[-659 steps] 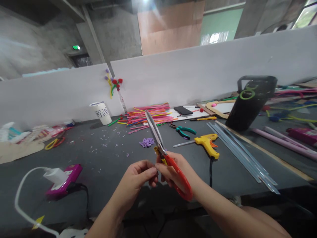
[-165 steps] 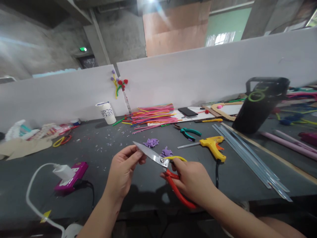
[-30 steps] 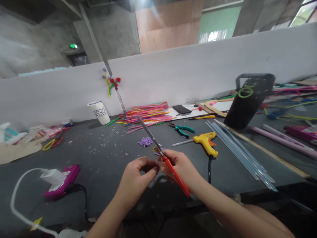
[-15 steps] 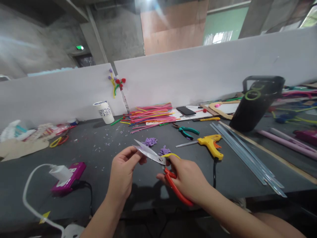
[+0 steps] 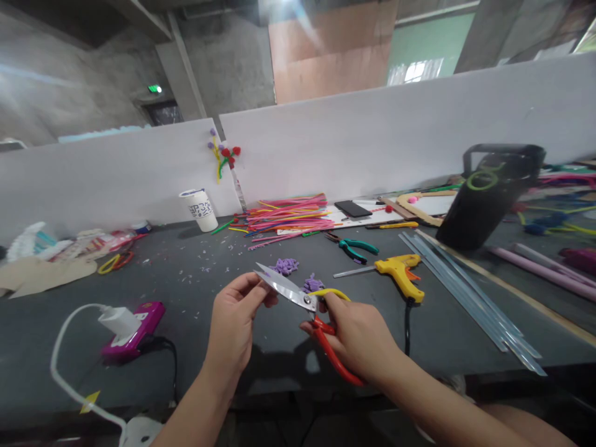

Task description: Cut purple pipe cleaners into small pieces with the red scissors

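My right hand (image 5: 361, 332) is wrapped round the red handles of a pair of scissors (image 5: 285, 287), whose blades point up and left. A yellow pipe cleaner (image 5: 336, 293) shows beside the scissors' pivot, above my right fingers. At the blade tips, my left hand (image 5: 236, 311) is closed in a pinch; whatever lies between its fingertips is hidden. Two small heaps of purple cut pieces, a farther pile (image 5: 285, 266) and a nearer pile (image 5: 313, 284), lie on the dark table just past the blades.
Beyond lie a bundle of pipe cleaners (image 5: 288, 214), pliers (image 5: 352, 247), a phone (image 5: 352, 208) and a yellow glue gun (image 5: 401, 276). Clear glue sticks (image 5: 470, 298) and a black bottle (image 5: 488, 195) are right. A white cup (image 5: 199, 211) and magenta power socket (image 5: 133, 335) stand left.
The view has shifted slightly, so everything sits a little farther right. Both hands and the scissors keep nearly the same pose.
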Action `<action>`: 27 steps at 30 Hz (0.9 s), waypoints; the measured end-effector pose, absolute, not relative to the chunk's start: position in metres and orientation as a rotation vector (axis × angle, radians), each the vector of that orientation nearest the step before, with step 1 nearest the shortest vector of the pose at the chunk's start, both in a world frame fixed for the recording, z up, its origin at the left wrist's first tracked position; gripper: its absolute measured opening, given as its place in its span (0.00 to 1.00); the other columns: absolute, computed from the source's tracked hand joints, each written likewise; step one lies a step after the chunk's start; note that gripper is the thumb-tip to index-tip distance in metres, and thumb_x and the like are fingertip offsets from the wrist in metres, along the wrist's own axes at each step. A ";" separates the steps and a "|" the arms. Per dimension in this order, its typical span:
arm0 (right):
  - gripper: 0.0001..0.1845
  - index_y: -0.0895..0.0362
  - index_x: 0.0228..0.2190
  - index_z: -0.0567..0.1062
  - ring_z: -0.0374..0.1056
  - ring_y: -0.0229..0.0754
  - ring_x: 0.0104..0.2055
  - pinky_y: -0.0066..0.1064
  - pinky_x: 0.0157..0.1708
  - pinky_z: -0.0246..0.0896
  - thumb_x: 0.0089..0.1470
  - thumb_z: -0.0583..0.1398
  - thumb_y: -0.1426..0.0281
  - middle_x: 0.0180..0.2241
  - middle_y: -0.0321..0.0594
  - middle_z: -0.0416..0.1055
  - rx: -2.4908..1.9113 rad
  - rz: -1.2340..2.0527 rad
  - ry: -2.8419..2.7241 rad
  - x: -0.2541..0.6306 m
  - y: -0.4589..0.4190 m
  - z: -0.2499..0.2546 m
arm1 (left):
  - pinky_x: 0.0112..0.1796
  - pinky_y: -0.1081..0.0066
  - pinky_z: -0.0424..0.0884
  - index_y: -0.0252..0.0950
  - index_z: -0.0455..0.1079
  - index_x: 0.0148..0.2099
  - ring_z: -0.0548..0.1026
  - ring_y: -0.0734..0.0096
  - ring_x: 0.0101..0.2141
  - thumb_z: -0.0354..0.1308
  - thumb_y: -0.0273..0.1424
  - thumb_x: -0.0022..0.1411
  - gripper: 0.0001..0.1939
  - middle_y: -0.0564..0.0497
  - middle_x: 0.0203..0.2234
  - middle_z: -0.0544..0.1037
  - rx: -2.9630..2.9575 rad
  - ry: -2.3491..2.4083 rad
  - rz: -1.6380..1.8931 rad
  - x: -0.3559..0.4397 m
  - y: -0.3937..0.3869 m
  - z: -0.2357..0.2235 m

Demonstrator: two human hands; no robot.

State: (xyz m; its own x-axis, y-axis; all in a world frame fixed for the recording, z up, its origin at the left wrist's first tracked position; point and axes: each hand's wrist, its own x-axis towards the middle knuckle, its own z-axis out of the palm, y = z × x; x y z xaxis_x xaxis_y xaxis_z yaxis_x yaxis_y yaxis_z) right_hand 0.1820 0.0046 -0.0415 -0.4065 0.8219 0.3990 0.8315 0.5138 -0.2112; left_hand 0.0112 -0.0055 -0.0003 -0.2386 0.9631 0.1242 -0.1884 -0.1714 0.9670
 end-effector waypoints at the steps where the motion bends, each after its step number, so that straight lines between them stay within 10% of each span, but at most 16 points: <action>1: 0.19 0.57 0.27 0.64 0.66 0.42 0.21 0.28 0.19 0.41 0.52 0.48 0.54 0.20 0.38 0.69 -1.354 -0.034 -2.306 0.182 0.005 -0.042 | 0.26 0.78 0.63 0.33 0.71 0.27 0.67 0.79 0.22 0.59 0.27 0.47 0.03 0.55 0.19 0.72 1.037 1.132 1.578 0.011 -0.006 0.000; 27: 0.21 0.57 0.25 0.66 0.66 0.43 0.21 0.28 0.19 0.43 0.51 0.48 0.52 0.19 0.40 0.69 -1.382 0.012 -2.318 0.183 0.006 -0.040 | 0.26 0.77 0.64 0.33 0.73 0.30 0.69 0.77 0.23 0.61 0.29 0.45 0.06 0.52 0.21 0.75 1.035 1.149 1.585 0.005 -0.003 -0.002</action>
State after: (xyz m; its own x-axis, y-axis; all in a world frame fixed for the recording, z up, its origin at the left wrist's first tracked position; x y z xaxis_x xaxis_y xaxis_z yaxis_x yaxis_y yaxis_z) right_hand 0.1831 0.0057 -0.0401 -0.4044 0.8392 0.3635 0.8356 0.5006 -0.2262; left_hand 0.0050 -0.0031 -0.0016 -0.2505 0.9606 0.1203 -0.1847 -0.1694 0.9681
